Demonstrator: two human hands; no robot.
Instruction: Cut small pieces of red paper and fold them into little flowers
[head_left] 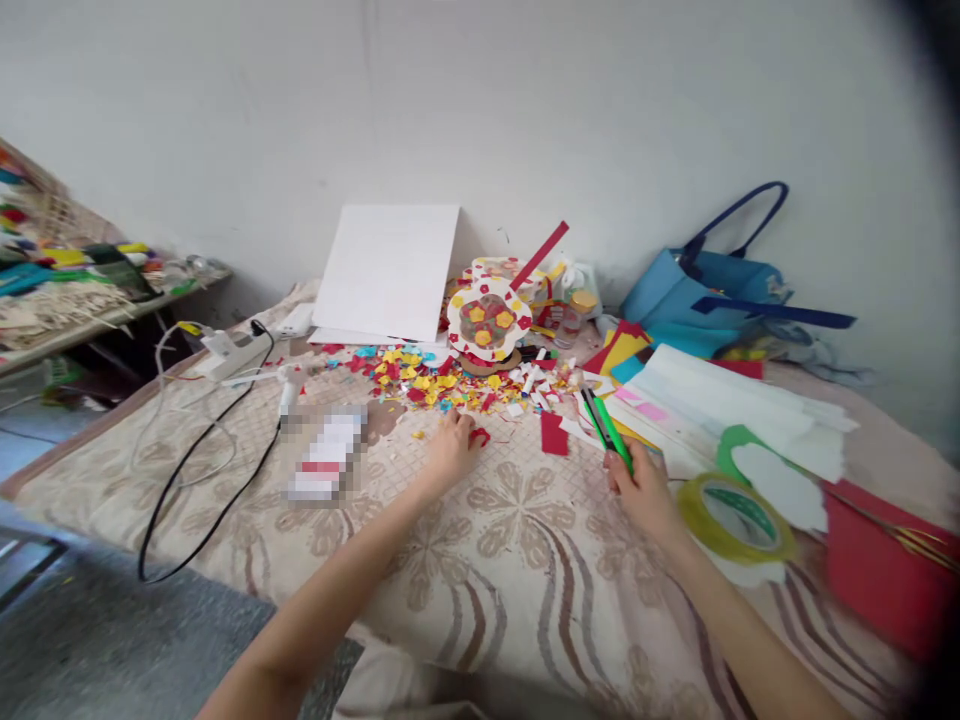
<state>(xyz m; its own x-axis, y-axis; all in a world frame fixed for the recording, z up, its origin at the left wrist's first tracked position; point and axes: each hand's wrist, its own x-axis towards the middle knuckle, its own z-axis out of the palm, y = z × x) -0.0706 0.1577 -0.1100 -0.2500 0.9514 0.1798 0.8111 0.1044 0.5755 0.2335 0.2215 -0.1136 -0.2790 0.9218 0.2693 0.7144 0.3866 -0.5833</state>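
While the right hand [628, 478] grips a green cutter [611, 432], its long axis slanting forward and to the left, the left hand [450, 449] curls low over the tabletop [517, 570], a red scrap [481, 436] at its fingertips; whether it pinches or merely touches that scrap, I cannot tell. The scrap lies left of the cutter, well apart from the right hand. Between both hands, slightly farther, sits a red paper rectangle [554, 434]. Beyond spread colored paper bits [424, 384], then a scalloped fan [490, 320].

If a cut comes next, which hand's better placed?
Right, likely: the right hand holds the cutter, pointing away from the body. The left hand is at a red scrap, no tool visible in it.
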